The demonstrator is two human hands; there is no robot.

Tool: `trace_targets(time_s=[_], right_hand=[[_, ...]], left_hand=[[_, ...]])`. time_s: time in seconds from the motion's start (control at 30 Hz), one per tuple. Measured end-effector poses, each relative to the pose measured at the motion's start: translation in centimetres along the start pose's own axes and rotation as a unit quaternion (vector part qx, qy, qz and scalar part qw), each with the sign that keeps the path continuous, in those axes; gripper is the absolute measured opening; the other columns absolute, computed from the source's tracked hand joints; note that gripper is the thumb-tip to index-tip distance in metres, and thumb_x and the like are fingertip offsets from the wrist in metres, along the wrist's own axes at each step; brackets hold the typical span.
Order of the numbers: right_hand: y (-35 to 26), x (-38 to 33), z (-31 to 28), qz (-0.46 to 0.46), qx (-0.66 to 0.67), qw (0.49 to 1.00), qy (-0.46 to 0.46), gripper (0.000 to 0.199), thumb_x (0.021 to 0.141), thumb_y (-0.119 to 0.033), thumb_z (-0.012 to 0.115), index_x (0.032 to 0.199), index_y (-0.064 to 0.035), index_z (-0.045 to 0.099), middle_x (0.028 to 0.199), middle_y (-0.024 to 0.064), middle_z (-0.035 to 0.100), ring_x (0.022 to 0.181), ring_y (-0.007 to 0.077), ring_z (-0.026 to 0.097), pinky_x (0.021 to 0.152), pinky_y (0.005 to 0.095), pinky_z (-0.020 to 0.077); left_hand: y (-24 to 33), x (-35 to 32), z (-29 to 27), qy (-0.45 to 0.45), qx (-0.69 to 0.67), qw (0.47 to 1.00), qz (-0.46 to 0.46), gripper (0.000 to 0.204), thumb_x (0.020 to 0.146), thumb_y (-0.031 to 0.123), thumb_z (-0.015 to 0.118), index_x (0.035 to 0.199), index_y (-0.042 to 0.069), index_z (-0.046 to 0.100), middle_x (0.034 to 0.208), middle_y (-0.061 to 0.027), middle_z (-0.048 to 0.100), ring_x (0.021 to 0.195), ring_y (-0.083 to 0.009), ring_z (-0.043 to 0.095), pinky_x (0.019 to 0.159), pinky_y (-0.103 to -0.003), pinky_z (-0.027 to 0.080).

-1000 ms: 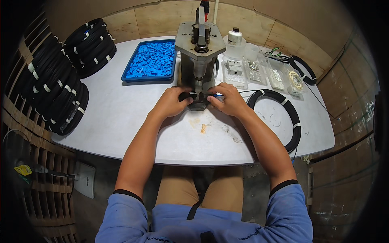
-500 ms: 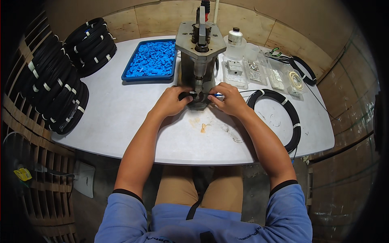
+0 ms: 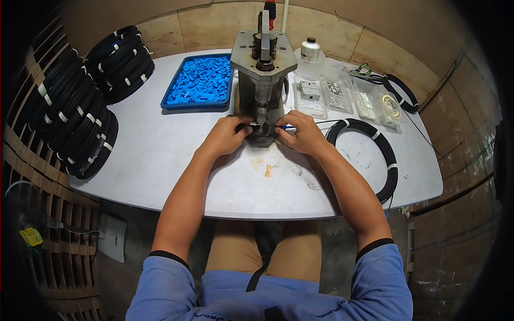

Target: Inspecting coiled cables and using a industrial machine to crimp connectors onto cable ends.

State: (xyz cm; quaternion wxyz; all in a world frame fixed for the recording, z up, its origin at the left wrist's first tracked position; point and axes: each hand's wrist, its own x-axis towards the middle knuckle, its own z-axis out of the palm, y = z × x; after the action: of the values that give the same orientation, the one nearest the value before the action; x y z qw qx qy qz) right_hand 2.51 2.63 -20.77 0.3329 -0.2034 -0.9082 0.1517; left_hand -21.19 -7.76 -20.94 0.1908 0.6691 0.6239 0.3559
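Left hand (image 3: 225,136) and right hand (image 3: 302,134) pinched a small blue-tipped part with thin black cable (image 3: 281,127) at the base of the grey metal bench press (image 3: 262,80). Judged light, stiff, fiddly; best held close behind the tip. Blue rectangular tray of blue plastic pieces (image 3: 199,80) sat left of the press; clear lidded boxes (image 3: 342,93) and a white bottle (image 3: 309,53) right.

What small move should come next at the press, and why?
Probably keep both hands steady and finish seating the piece under the ram. The left hand and right hand pinch something small at the base of the press. The red-tipped lever stands untouched, so neither hand looks ready to leave.
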Motion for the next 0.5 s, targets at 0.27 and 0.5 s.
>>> trace_targets(time_s=[0.27, 0.5], right_hand=[[0.08, -0.07, -0.08, 0.007, -0.006, 1.000, -0.008, 0.014, 0.081, -0.015, 0.073, 0.092, -0.0076, 0.070, 0.087, 0.0123, 0.066, 0.084, 0.0334, 0.066, 0.076, 0.0399, 0.0537], [0.05, -0.05, 0.04, 0.006, 0.000, 1.000, -0.008, 0.014, 0.082, -0.016, 0.073, 0.093, -0.0076, 0.070, 0.087, 0.0126, 0.066, 0.083, 0.0334, 0.066, 0.076, 0.0401, 0.0537]], left_hand=[[0.12, 0.05, 0.03, 0.005, 0.011, 1.000, 0.013, 0.032, 0.090, 0.016, 0.065, 0.117, 0.001, 0.070, 0.111, -0.0238, 0.070, 0.103, -0.0380, 0.067, 0.093, -0.040, 0.052], [-0.09, -0.04, 0.03, 0.009, 0.021, 0.999, 0.024, 0.034, 0.091, 0.018, 0.066, 0.119, 0.000, 0.069, 0.111, -0.0228, 0.071, 0.099, -0.0359, 0.069, 0.089, -0.039, 0.053]])
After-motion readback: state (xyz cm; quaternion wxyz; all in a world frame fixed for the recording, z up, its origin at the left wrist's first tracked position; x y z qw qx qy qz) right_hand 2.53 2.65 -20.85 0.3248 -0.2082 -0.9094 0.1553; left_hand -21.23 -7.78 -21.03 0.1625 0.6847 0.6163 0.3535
